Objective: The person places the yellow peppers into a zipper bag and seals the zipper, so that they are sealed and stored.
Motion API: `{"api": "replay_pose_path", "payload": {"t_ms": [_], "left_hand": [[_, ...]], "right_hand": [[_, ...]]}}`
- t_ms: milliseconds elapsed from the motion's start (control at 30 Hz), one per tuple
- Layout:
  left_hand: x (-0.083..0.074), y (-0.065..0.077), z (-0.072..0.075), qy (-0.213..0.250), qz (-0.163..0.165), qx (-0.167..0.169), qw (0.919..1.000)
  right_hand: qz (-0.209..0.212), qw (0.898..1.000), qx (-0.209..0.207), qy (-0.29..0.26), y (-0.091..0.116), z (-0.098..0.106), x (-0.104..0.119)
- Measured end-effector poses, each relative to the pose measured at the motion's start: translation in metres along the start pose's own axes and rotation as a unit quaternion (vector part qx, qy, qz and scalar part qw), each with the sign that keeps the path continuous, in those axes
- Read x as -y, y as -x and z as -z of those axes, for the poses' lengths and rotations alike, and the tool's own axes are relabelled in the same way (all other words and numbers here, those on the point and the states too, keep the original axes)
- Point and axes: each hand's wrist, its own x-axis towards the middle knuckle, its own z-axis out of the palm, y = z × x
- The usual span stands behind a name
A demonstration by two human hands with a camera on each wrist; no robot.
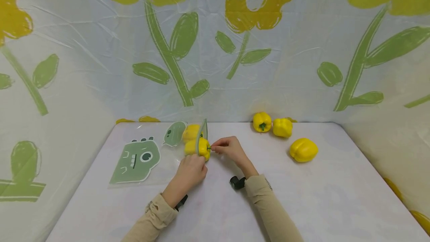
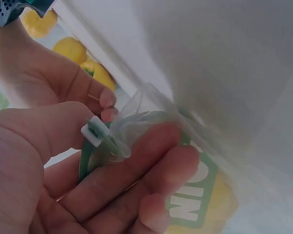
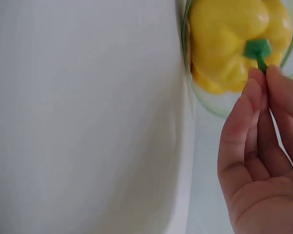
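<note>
In the head view, a clear bag (image 1: 134,163) with a green monster print was seen lying on the pale table (image 1: 218,208), its green-edged mouth (image 1: 203,128) raised at the right end. The front pepper (image 1: 204,145), yellow, was set in that mouth, partly behind the film and with its stem end projecting; a second pepper (image 1: 190,133) was enclosed just behind it. The near side of the mouth was gripped by the left hand (image 1: 190,169), while the front pepper's green stem (image 1: 209,148) was pinched by the right hand (image 1: 234,154). Three loose yellow peppers were placed well apart to the right: a far one (image 1: 262,121), a neighbour just beside it (image 1: 282,127) and a nearer one (image 1: 303,150). A flowered cloth (image 1: 289,70) was hung behind the table. In the left wrist view, the bag's edge was held between the left thumb and bent fingers, with the white-and-green slider (image 2: 105,136) beside the thumb tip; white lettering on a green label (image 2: 191,195) was shown below. In the right wrist view, the stem was pressed between thumb and fingertips, and the front pepper was encircled by the green edging.
</note>
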Motion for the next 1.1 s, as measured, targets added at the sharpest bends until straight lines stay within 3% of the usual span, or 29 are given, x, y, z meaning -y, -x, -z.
{"api": "replay_pose_path", "payload": {"t_ms": [200,433,900,1100], "left_hand": [[0.003,0.0,-0.001,-0.008,-0.031,-0.004,0.9995],[0.006,-0.002,0.0,-0.01,-0.049,-0.008,0.9987],[0.005,-0.001,0.002,0.005,-0.046,0.016,0.9988],[0.007,-0.001,0.002,0.011,-0.042,0.008,0.999]], "right_hand": [[-0.006,1.0,-0.023,-0.018,-0.001,-0.014,0.005],[-0.015,1.0,-0.014,-0.024,-0.007,-0.024,0.006],[-0.012,0.999,0.005,-0.04,-0.015,-0.036,0.006],[-0.006,1.0,0.015,0.016,-0.021,-0.014,0.016]]}}
